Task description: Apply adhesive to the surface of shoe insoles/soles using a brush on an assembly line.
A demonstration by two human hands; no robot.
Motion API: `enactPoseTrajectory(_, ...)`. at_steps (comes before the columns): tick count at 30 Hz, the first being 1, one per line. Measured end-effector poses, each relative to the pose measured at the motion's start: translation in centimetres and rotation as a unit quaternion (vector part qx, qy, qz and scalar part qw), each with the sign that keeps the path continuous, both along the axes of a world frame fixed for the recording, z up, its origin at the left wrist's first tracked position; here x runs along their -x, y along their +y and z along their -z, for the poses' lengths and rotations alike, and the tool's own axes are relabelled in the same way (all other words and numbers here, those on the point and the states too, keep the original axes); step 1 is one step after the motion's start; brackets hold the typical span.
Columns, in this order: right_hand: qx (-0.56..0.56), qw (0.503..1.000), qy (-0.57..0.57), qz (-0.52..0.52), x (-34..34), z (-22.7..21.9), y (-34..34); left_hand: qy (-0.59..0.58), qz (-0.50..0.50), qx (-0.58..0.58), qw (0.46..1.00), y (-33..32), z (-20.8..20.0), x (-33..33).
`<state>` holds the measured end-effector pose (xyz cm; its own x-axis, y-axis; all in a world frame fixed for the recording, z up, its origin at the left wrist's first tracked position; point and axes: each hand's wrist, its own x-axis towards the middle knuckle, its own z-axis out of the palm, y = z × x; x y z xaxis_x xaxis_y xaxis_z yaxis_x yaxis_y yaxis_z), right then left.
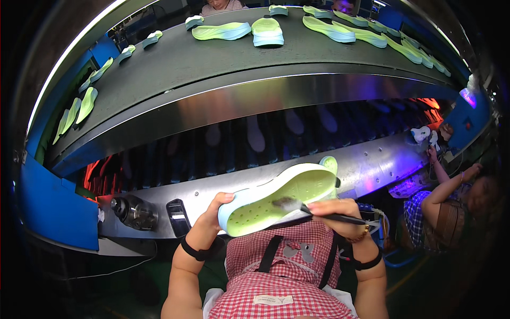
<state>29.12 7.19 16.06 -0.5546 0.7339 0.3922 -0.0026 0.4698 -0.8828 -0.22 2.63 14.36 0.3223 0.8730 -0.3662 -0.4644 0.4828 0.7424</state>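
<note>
My left hand (217, 211) grips the heel end of a green and pale blue shoe sole (252, 208), thumb on its rim. The sole is tilted with its hollow, dimpled inner side toward me. In my right hand (340, 210) is a brush with a black handle (344, 218). The brush's bristles rest against the inside of the sole, near its middle, and look slightly blurred. Behind the far end of the held sole, part of another green sole (329, 162) shows; most of it is hidden.
Many similar soles (222, 31) lie on a dark conveyor belt (159, 74) beyond a metal edge. Below it, more soles (255, 134) lie in a dark lower bay. On the metal ledge (372, 173) stand a bottle (133, 211) and a phone (178, 218). A co-worker (441, 207) sits at right.
</note>
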Motion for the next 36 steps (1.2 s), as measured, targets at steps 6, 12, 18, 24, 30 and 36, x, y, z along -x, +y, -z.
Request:
enactPoseTrajectory(6,0.001,0.994,-0.061,-0.094,0.0,-0.8,-1.8,-0.003,-0.05,-0.008,0.999,1.3,0.5,1.7)
enactPoseTrajectory(12,0.016,0.998,-0.031,0.046,2.4,0.7,-2.1,-0.355,-0.046,-0.008,0.934,3.5,8.2,-3.6)
enactPoseTrajectory(18,0.134,0.982,-0.034,0.126,3.9,5.4,-0.4,-0.296,-0.046,0.053,0.953,2.6,9.4,-6.8)
enactPoseTrajectory(24,-0.154,0.98,-0.102,0.073,5.9,4.9,-2.2,-0.226,-0.196,0.038,0.953,3.3,9.5,-7.0)
enactPoseTrajectory(30,-0.039,0.994,-0.098,-0.037,3.7,0.5,-3.1,-0.327,-0.155,-0.008,0.932,2.8,8.8,-5.8)
enactPoseTrajectory(36,-0.099,0.993,-0.062,0.032,6.1,0.5,-2.1,-0.385,-0.154,-0.079,0.907,3.4,7.4,-7.7)
